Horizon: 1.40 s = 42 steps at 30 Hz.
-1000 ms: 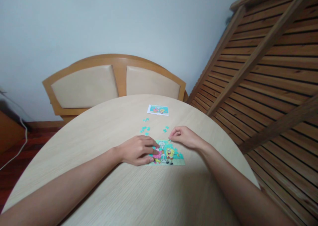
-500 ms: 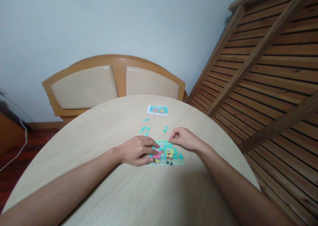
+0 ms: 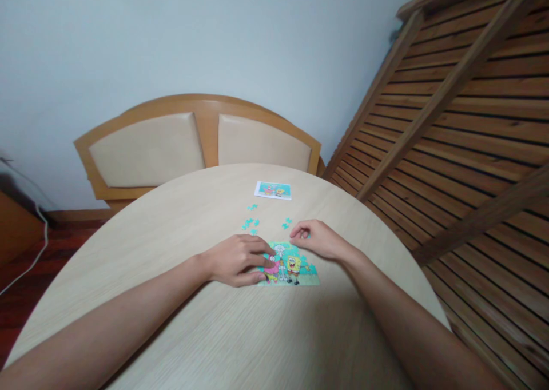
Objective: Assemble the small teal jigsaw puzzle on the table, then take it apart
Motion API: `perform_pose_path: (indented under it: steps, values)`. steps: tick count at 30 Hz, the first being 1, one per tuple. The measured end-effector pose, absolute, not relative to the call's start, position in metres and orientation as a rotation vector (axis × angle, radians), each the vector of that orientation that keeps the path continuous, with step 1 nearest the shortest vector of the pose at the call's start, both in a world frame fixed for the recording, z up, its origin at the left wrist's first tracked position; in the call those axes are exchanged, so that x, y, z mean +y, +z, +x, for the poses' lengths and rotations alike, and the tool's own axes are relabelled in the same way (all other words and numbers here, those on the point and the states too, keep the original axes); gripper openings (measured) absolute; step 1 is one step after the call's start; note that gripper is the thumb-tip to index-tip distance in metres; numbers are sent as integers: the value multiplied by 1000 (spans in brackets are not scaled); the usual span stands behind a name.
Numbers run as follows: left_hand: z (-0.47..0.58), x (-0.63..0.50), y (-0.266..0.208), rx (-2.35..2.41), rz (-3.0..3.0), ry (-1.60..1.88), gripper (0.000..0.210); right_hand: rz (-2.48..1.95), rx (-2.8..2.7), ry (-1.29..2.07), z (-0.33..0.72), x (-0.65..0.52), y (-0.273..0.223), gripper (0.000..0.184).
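A partly assembled jigsaw puzzle [image 3: 294,267] with cartoon figures on a teal background lies flat on the table. My left hand [image 3: 240,258] rests over its left side, fingers spread and fingertips touching the picture. At the puzzle's upper right edge is my right hand [image 3: 313,237], thumb and forefinger pinched together. What the pinch holds, if anything, is too small to make out. A speck of teal shows beneath the right hand's curled fingers. Loose teal puzzle pieces [image 3: 287,223] lie just beyond the puzzle, and several more puzzle pieces [image 3: 250,224] are scattered farther left.
A small picture card [image 3: 273,190] with the same cartoon scene lies toward the far side of the round wooden table [image 3: 193,327]. Behind the table stands a padded headboard [image 3: 148,150] against the wall. A slatted wooden frame [image 3: 454,132] leans at the right.
My right hand's pinched fingertips have shifted slightly up, away from the puzzle's top edge. My left hand stays where it was on the puzzle.
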<state>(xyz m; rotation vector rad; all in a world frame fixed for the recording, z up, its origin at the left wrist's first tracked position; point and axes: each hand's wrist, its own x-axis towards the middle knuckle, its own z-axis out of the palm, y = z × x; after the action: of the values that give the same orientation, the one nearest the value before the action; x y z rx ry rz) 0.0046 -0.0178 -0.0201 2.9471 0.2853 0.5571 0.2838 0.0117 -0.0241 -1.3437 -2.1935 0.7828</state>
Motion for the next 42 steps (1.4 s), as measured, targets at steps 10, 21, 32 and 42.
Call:
perform_pose_path:
  steps: [10, 21, 32, 42]
  values:
    - [5, -18, -19, 287, 2959, 570, 29, -1365, -2335, 288, 280, 14, -37, 27]
    - [4, -18, -21, 413, 2981, 598, 29, -1332, -2484, 230, 307, 17, -17, 16]
    - [-7, -3, -33, 786, 2745, 720, 39, -1355, -2523, 258, 314, 14, -9, 17]
    - [-6, -1, -35, 653, 2718, 663, 39, -1455, -2512, 369, 310, 8, -1, 14]
